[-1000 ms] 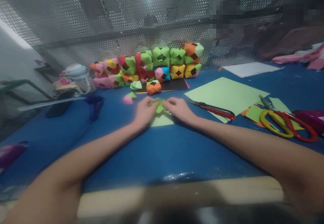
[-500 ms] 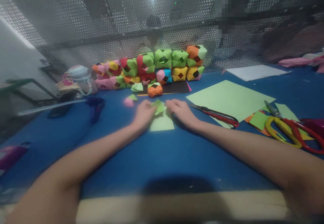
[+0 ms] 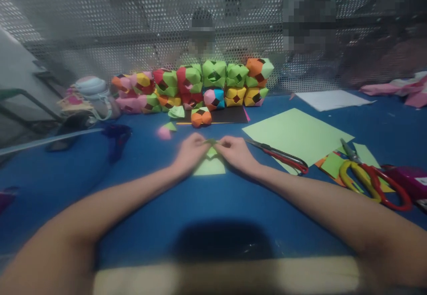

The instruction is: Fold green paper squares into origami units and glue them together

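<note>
My left hand [image 3: 191,151] and my right hand [image 3: 235,152] meet over a small folded green paper piece [image 3: 211,150] on the blue table [image 3: 213,201]. Both pinch that piece from either side, fingers curled closed. A flat green paper square [image 3: 210,168] lies on the table just under and in front of the hands. An orange folded paper ball [image 3: 201,117] sits a little beyond them.
Stacked coloured paper cubes [image 3: 200,86] line the perforated back wall. A large green sheet [image 3: 296,133], red-handled scissors [image 3: 283,153] and yellow-and-red scissors [image 3: 373,179] lie to the right. A ruler [image 3: 50,138] and blue object [image 3: 116,137] lie left. A white sheet [image 3: 330,99] lies far right.
The folded green piece has been pressed lower and flatter between my fingers, and both hands have drawn slightly closer together. The camera view has shifted a little.
</note>
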Demonstrator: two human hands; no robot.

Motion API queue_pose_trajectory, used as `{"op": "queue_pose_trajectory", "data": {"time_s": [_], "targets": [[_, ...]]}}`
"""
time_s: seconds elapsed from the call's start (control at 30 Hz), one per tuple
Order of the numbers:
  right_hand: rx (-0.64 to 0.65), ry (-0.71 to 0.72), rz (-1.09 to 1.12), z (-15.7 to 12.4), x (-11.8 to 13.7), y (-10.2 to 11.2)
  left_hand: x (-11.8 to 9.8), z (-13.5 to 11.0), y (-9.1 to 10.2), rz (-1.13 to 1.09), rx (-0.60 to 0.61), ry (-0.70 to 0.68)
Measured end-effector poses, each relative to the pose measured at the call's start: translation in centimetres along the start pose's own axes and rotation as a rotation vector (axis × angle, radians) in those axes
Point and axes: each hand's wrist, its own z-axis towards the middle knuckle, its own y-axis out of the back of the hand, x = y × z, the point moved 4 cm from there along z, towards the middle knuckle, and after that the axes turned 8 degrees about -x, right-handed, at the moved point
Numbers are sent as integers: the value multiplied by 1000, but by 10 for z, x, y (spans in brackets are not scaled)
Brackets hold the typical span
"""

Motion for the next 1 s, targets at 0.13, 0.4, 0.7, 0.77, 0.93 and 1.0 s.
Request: {"op": "queue_pose_trajectory", "data": {"time_s": [0.13, 0.4, 0.7, 0.77, 0.93, 1.0], "targets": [[-14, -39, 37, -2, 0, 0, 0, 0, -2, -50, 6, 49], [19, -22, 2, -8, 3, -3, 3, -2, -7, -91, 47, 55], [0, 1, -133, -12, -1, -2, 15, -4, -14, -202, 125, 63], [-7, 37, -161, -15, 1, -3, 16, -6, -14, -223, 114, 90], [21, 40, -129, -16, 3, 3, 9, -8, -5, -238, 45, 166], [-37, -5, -75, -8, 5, 9, -2, -8, 1, -240, 37, 154]]}}
